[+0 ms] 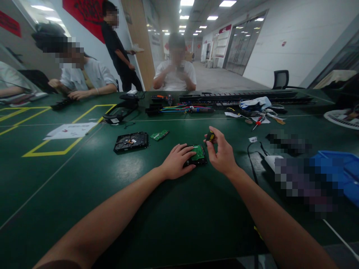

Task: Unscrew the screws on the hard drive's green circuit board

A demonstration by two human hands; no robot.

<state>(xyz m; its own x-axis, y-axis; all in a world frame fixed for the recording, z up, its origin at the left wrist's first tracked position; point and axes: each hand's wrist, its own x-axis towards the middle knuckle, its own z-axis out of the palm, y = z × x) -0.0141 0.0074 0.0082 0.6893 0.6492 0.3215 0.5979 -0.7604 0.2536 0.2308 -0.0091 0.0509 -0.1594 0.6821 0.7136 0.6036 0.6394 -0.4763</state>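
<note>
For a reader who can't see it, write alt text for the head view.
A person's left hand rests on a small hard drive while the right hand holds a black-and-yellow tool beside it. A larger drive and loose green circuit board lie leftward on the dark green table. Across it sits another person.

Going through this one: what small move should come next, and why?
Probably a slight adjustment of the right hand to settle the screwdriver tip squarely against the drive: the left hand lies across the drive, apparently steadying it, and the screwdriver is gripped beside the drive's right edge. Whether its tip already touches is too small to tell.
</note>
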